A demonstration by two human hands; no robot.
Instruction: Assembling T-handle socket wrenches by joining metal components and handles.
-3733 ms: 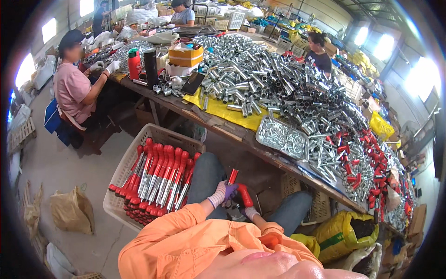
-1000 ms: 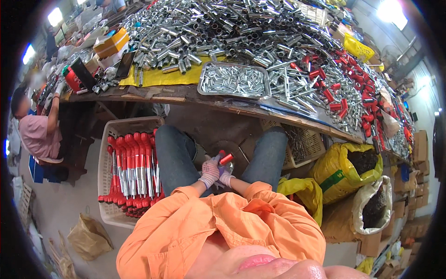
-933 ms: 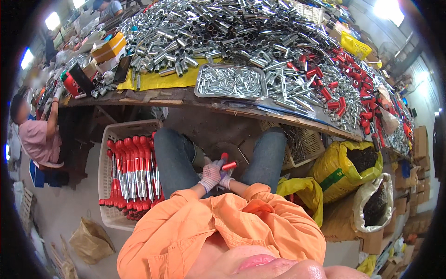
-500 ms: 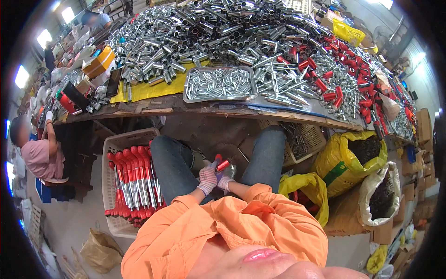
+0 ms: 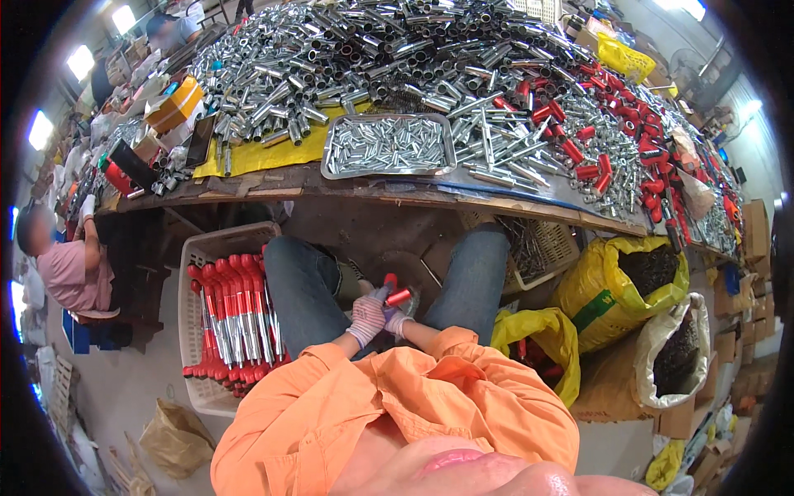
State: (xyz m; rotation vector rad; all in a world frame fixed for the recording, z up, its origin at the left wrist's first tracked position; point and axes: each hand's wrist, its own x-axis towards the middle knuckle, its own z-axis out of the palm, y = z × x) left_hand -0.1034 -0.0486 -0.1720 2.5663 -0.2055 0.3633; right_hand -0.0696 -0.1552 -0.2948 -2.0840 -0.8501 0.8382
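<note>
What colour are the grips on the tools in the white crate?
Red, on the tools in the crate, seen in the head view.

A seated person in an orange shirt works between the knees, gloved left hand point(image 5: 367, 318) and right hand point(image 5: 396, 321) closed together on a red-handled tool point(image 5: 392, 292). At near left, a white basket point(image 5: 201, 256) holds rows of finished tools point(image 5: 234, 318) with red handles. Across the far side, a wooden tabletop point(image 5: 347, 188) carries heaps of chrome tubes point(image 5: 331, 58), a metal tray point(image 5: 387, 145) of small parts and, to the right, loose red handles point(image 5: 579, 149). Yellow sacks point(image 5: 620, 285) stand open at right on the floor. Another person in pink point(image 5: 70, 277) sits at far left beside the tabletop.
</note>
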